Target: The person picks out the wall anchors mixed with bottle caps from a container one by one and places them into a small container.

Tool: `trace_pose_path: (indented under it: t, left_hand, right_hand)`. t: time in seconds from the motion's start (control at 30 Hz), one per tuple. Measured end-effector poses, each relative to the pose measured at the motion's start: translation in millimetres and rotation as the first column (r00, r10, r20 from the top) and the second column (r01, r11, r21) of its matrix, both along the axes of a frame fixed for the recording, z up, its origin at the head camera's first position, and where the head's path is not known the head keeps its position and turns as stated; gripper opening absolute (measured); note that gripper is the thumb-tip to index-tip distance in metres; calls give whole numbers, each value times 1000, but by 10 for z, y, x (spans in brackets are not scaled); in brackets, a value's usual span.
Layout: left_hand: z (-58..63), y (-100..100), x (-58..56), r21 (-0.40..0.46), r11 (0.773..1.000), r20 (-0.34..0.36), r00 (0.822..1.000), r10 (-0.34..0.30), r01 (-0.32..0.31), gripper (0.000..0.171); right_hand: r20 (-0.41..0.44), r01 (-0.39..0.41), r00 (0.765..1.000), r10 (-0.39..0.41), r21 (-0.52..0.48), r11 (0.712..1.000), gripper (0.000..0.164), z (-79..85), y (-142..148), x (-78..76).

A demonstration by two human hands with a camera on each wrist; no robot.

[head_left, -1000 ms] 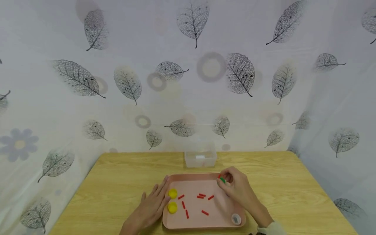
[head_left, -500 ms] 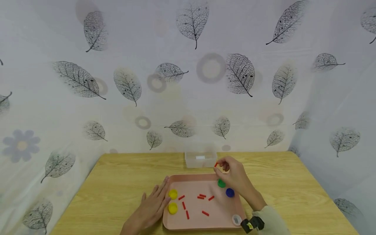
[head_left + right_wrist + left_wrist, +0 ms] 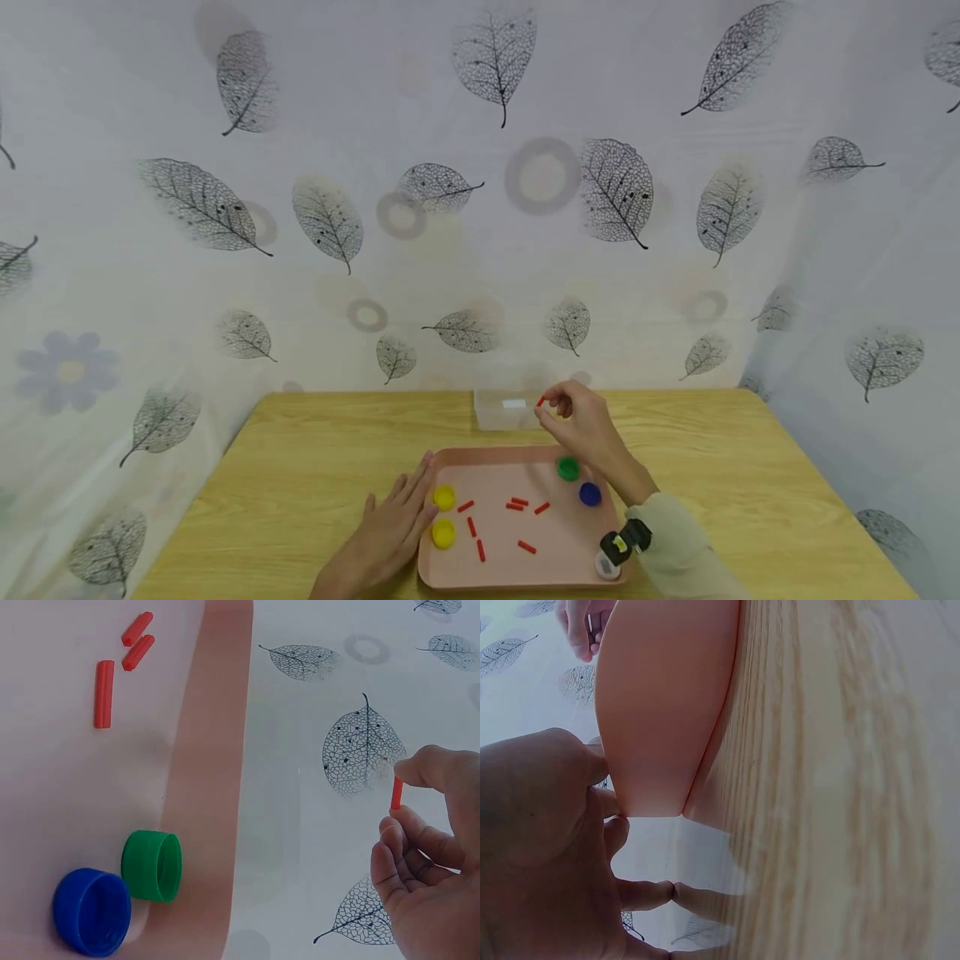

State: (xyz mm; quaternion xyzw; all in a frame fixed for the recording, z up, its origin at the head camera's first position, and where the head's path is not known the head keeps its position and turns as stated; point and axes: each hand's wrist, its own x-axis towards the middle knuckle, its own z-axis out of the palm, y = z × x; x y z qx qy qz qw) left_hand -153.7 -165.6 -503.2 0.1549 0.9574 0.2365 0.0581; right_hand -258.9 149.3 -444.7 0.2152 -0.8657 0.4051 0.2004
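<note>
Thumb and index finger of my right hand [image 3: 588,425] pinch a short red stick [image 3: 397,793] in the air. In the head view that hand is past the pink tray's far rim, overlapping the right side of a clear plastic box [image 3: 498,416]. My left hand [image 3: 386,529] rests with straight fingers against the left edge of the tray [image 3: 495,455]. Several more red sticks [image 3: 527,547] lie scattered on the tray floor. A green bottle cap [image 3: 150,866] and a blue bottle cap [image 3: 90,911] sit in its far right corner.
Two yellow caps [image 3: 443,533] stand along the tray's left side, close to the left fingers. A white round piece [image 3: 607,567] lies in the near right corner, partly behind the wrist camera [image 3: 626,542]. A leaf-print curtain [image 3: 450,250] hangs behind the wooden table [image 3: 315,442].
My right hand has lifted the red stick from near the green cap and carried it away and leftward to the clear box, uncovering the green and blue caps. The left hand stays put.
</note>
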Motion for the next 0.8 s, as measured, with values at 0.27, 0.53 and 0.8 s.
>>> trace_pose_path:
  t: [0.27,0.53,0.8]
  left_hand:
    - [19,-1,11,1,1000,10,1000,-4,4,64]
    - [5,-23,-30,4,1000,-20,1000,-13,13,63]
    - [-5,-54,-101,1,1000,-12,1000,-18,18,63]
  right_hand:
    - [38,10,999,-10,-11,1000,19,-26,-96,-147]
    - [70,18,997,-14,-52,999,19,-97,-161,-291]
    - [98,47,994,-41,-53,998,19,-184,-220,-487]
